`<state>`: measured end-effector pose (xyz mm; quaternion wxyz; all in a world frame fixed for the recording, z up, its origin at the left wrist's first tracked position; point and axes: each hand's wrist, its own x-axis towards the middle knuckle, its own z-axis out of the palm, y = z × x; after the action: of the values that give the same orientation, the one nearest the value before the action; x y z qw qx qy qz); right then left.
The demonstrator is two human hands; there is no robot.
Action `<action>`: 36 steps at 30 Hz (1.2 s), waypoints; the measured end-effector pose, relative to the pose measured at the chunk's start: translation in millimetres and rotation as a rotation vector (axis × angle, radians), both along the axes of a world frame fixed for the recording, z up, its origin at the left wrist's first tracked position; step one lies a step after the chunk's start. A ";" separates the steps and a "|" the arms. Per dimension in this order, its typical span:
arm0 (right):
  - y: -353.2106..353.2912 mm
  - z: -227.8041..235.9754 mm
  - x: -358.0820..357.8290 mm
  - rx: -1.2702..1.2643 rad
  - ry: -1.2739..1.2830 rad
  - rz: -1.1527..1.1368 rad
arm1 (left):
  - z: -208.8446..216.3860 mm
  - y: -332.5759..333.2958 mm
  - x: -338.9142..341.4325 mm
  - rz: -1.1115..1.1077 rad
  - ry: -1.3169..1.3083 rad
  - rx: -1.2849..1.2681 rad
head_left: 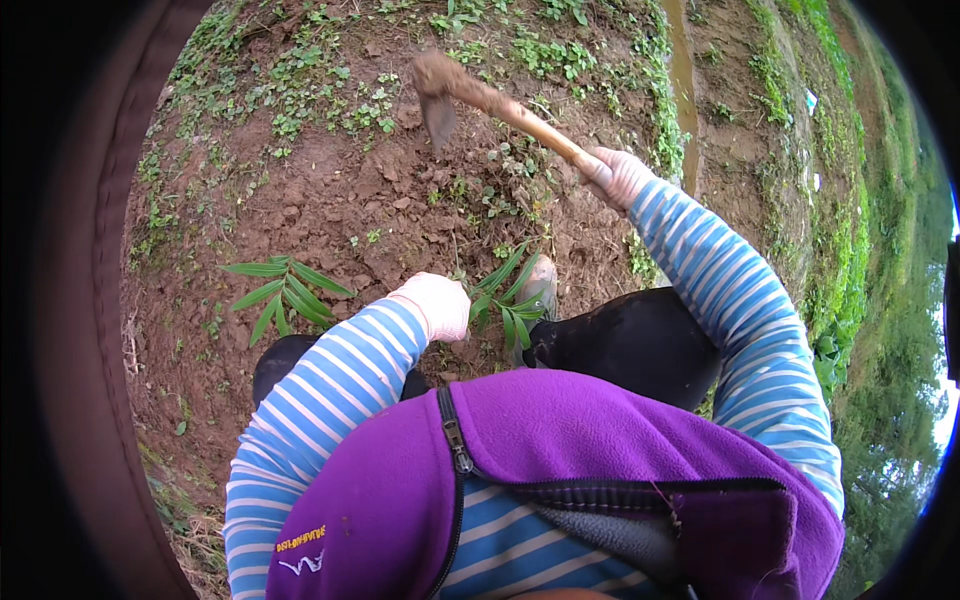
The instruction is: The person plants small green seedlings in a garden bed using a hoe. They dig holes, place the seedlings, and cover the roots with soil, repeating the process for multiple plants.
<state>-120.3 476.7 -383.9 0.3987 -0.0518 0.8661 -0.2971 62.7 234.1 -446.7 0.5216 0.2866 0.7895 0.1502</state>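
My right hand (617, 178) is wrapped round the wooden handle of a short hoe (535, 128). Its soil-caked head and blade hang in the air over the dug brown earth, slightly blurred. Lower down, my left hand (438, 306) is closed near my knees, its fingers mostly turned out of sight. Narrow green leaves of a plant (507, 298) fan out from the right side of that fist, and the stem seems to run into it. A second spray of similar leaves (287, 292) spreads left of the hand; whether it joins the same stem I cannot tell.
Loose clods of soil (350, 200) lie ahead of me, with low weeds (300, 75) beyond. One muddy boot (540, 285) stands behind the right-hand leaves. A narrow muddy water channel (684, 90) runs along the right, past it a planted bank (850, 250).
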 end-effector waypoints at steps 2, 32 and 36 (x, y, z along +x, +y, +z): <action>59.5 13.3 -1.2 0.445 0.056 0.201 | 3.7 -1.8 1.3 -0.001 -0.030 0.001; 58.5 95.5 -52.1 0.608 0.428 0.251 | 22.1 -25.1 -8.0 0.083 0.062 -0.098; 17.1 60.4 -83.1 -0.042 0.468 -0.087 | 31.7 -15.4 -6.1 0.133 0.190 -0.121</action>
<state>-203.4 493.8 -323.4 0.1730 -0.0901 0.9298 -0.3121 56.7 218.7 -415.0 0.4495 0.2145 0.8602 0.1089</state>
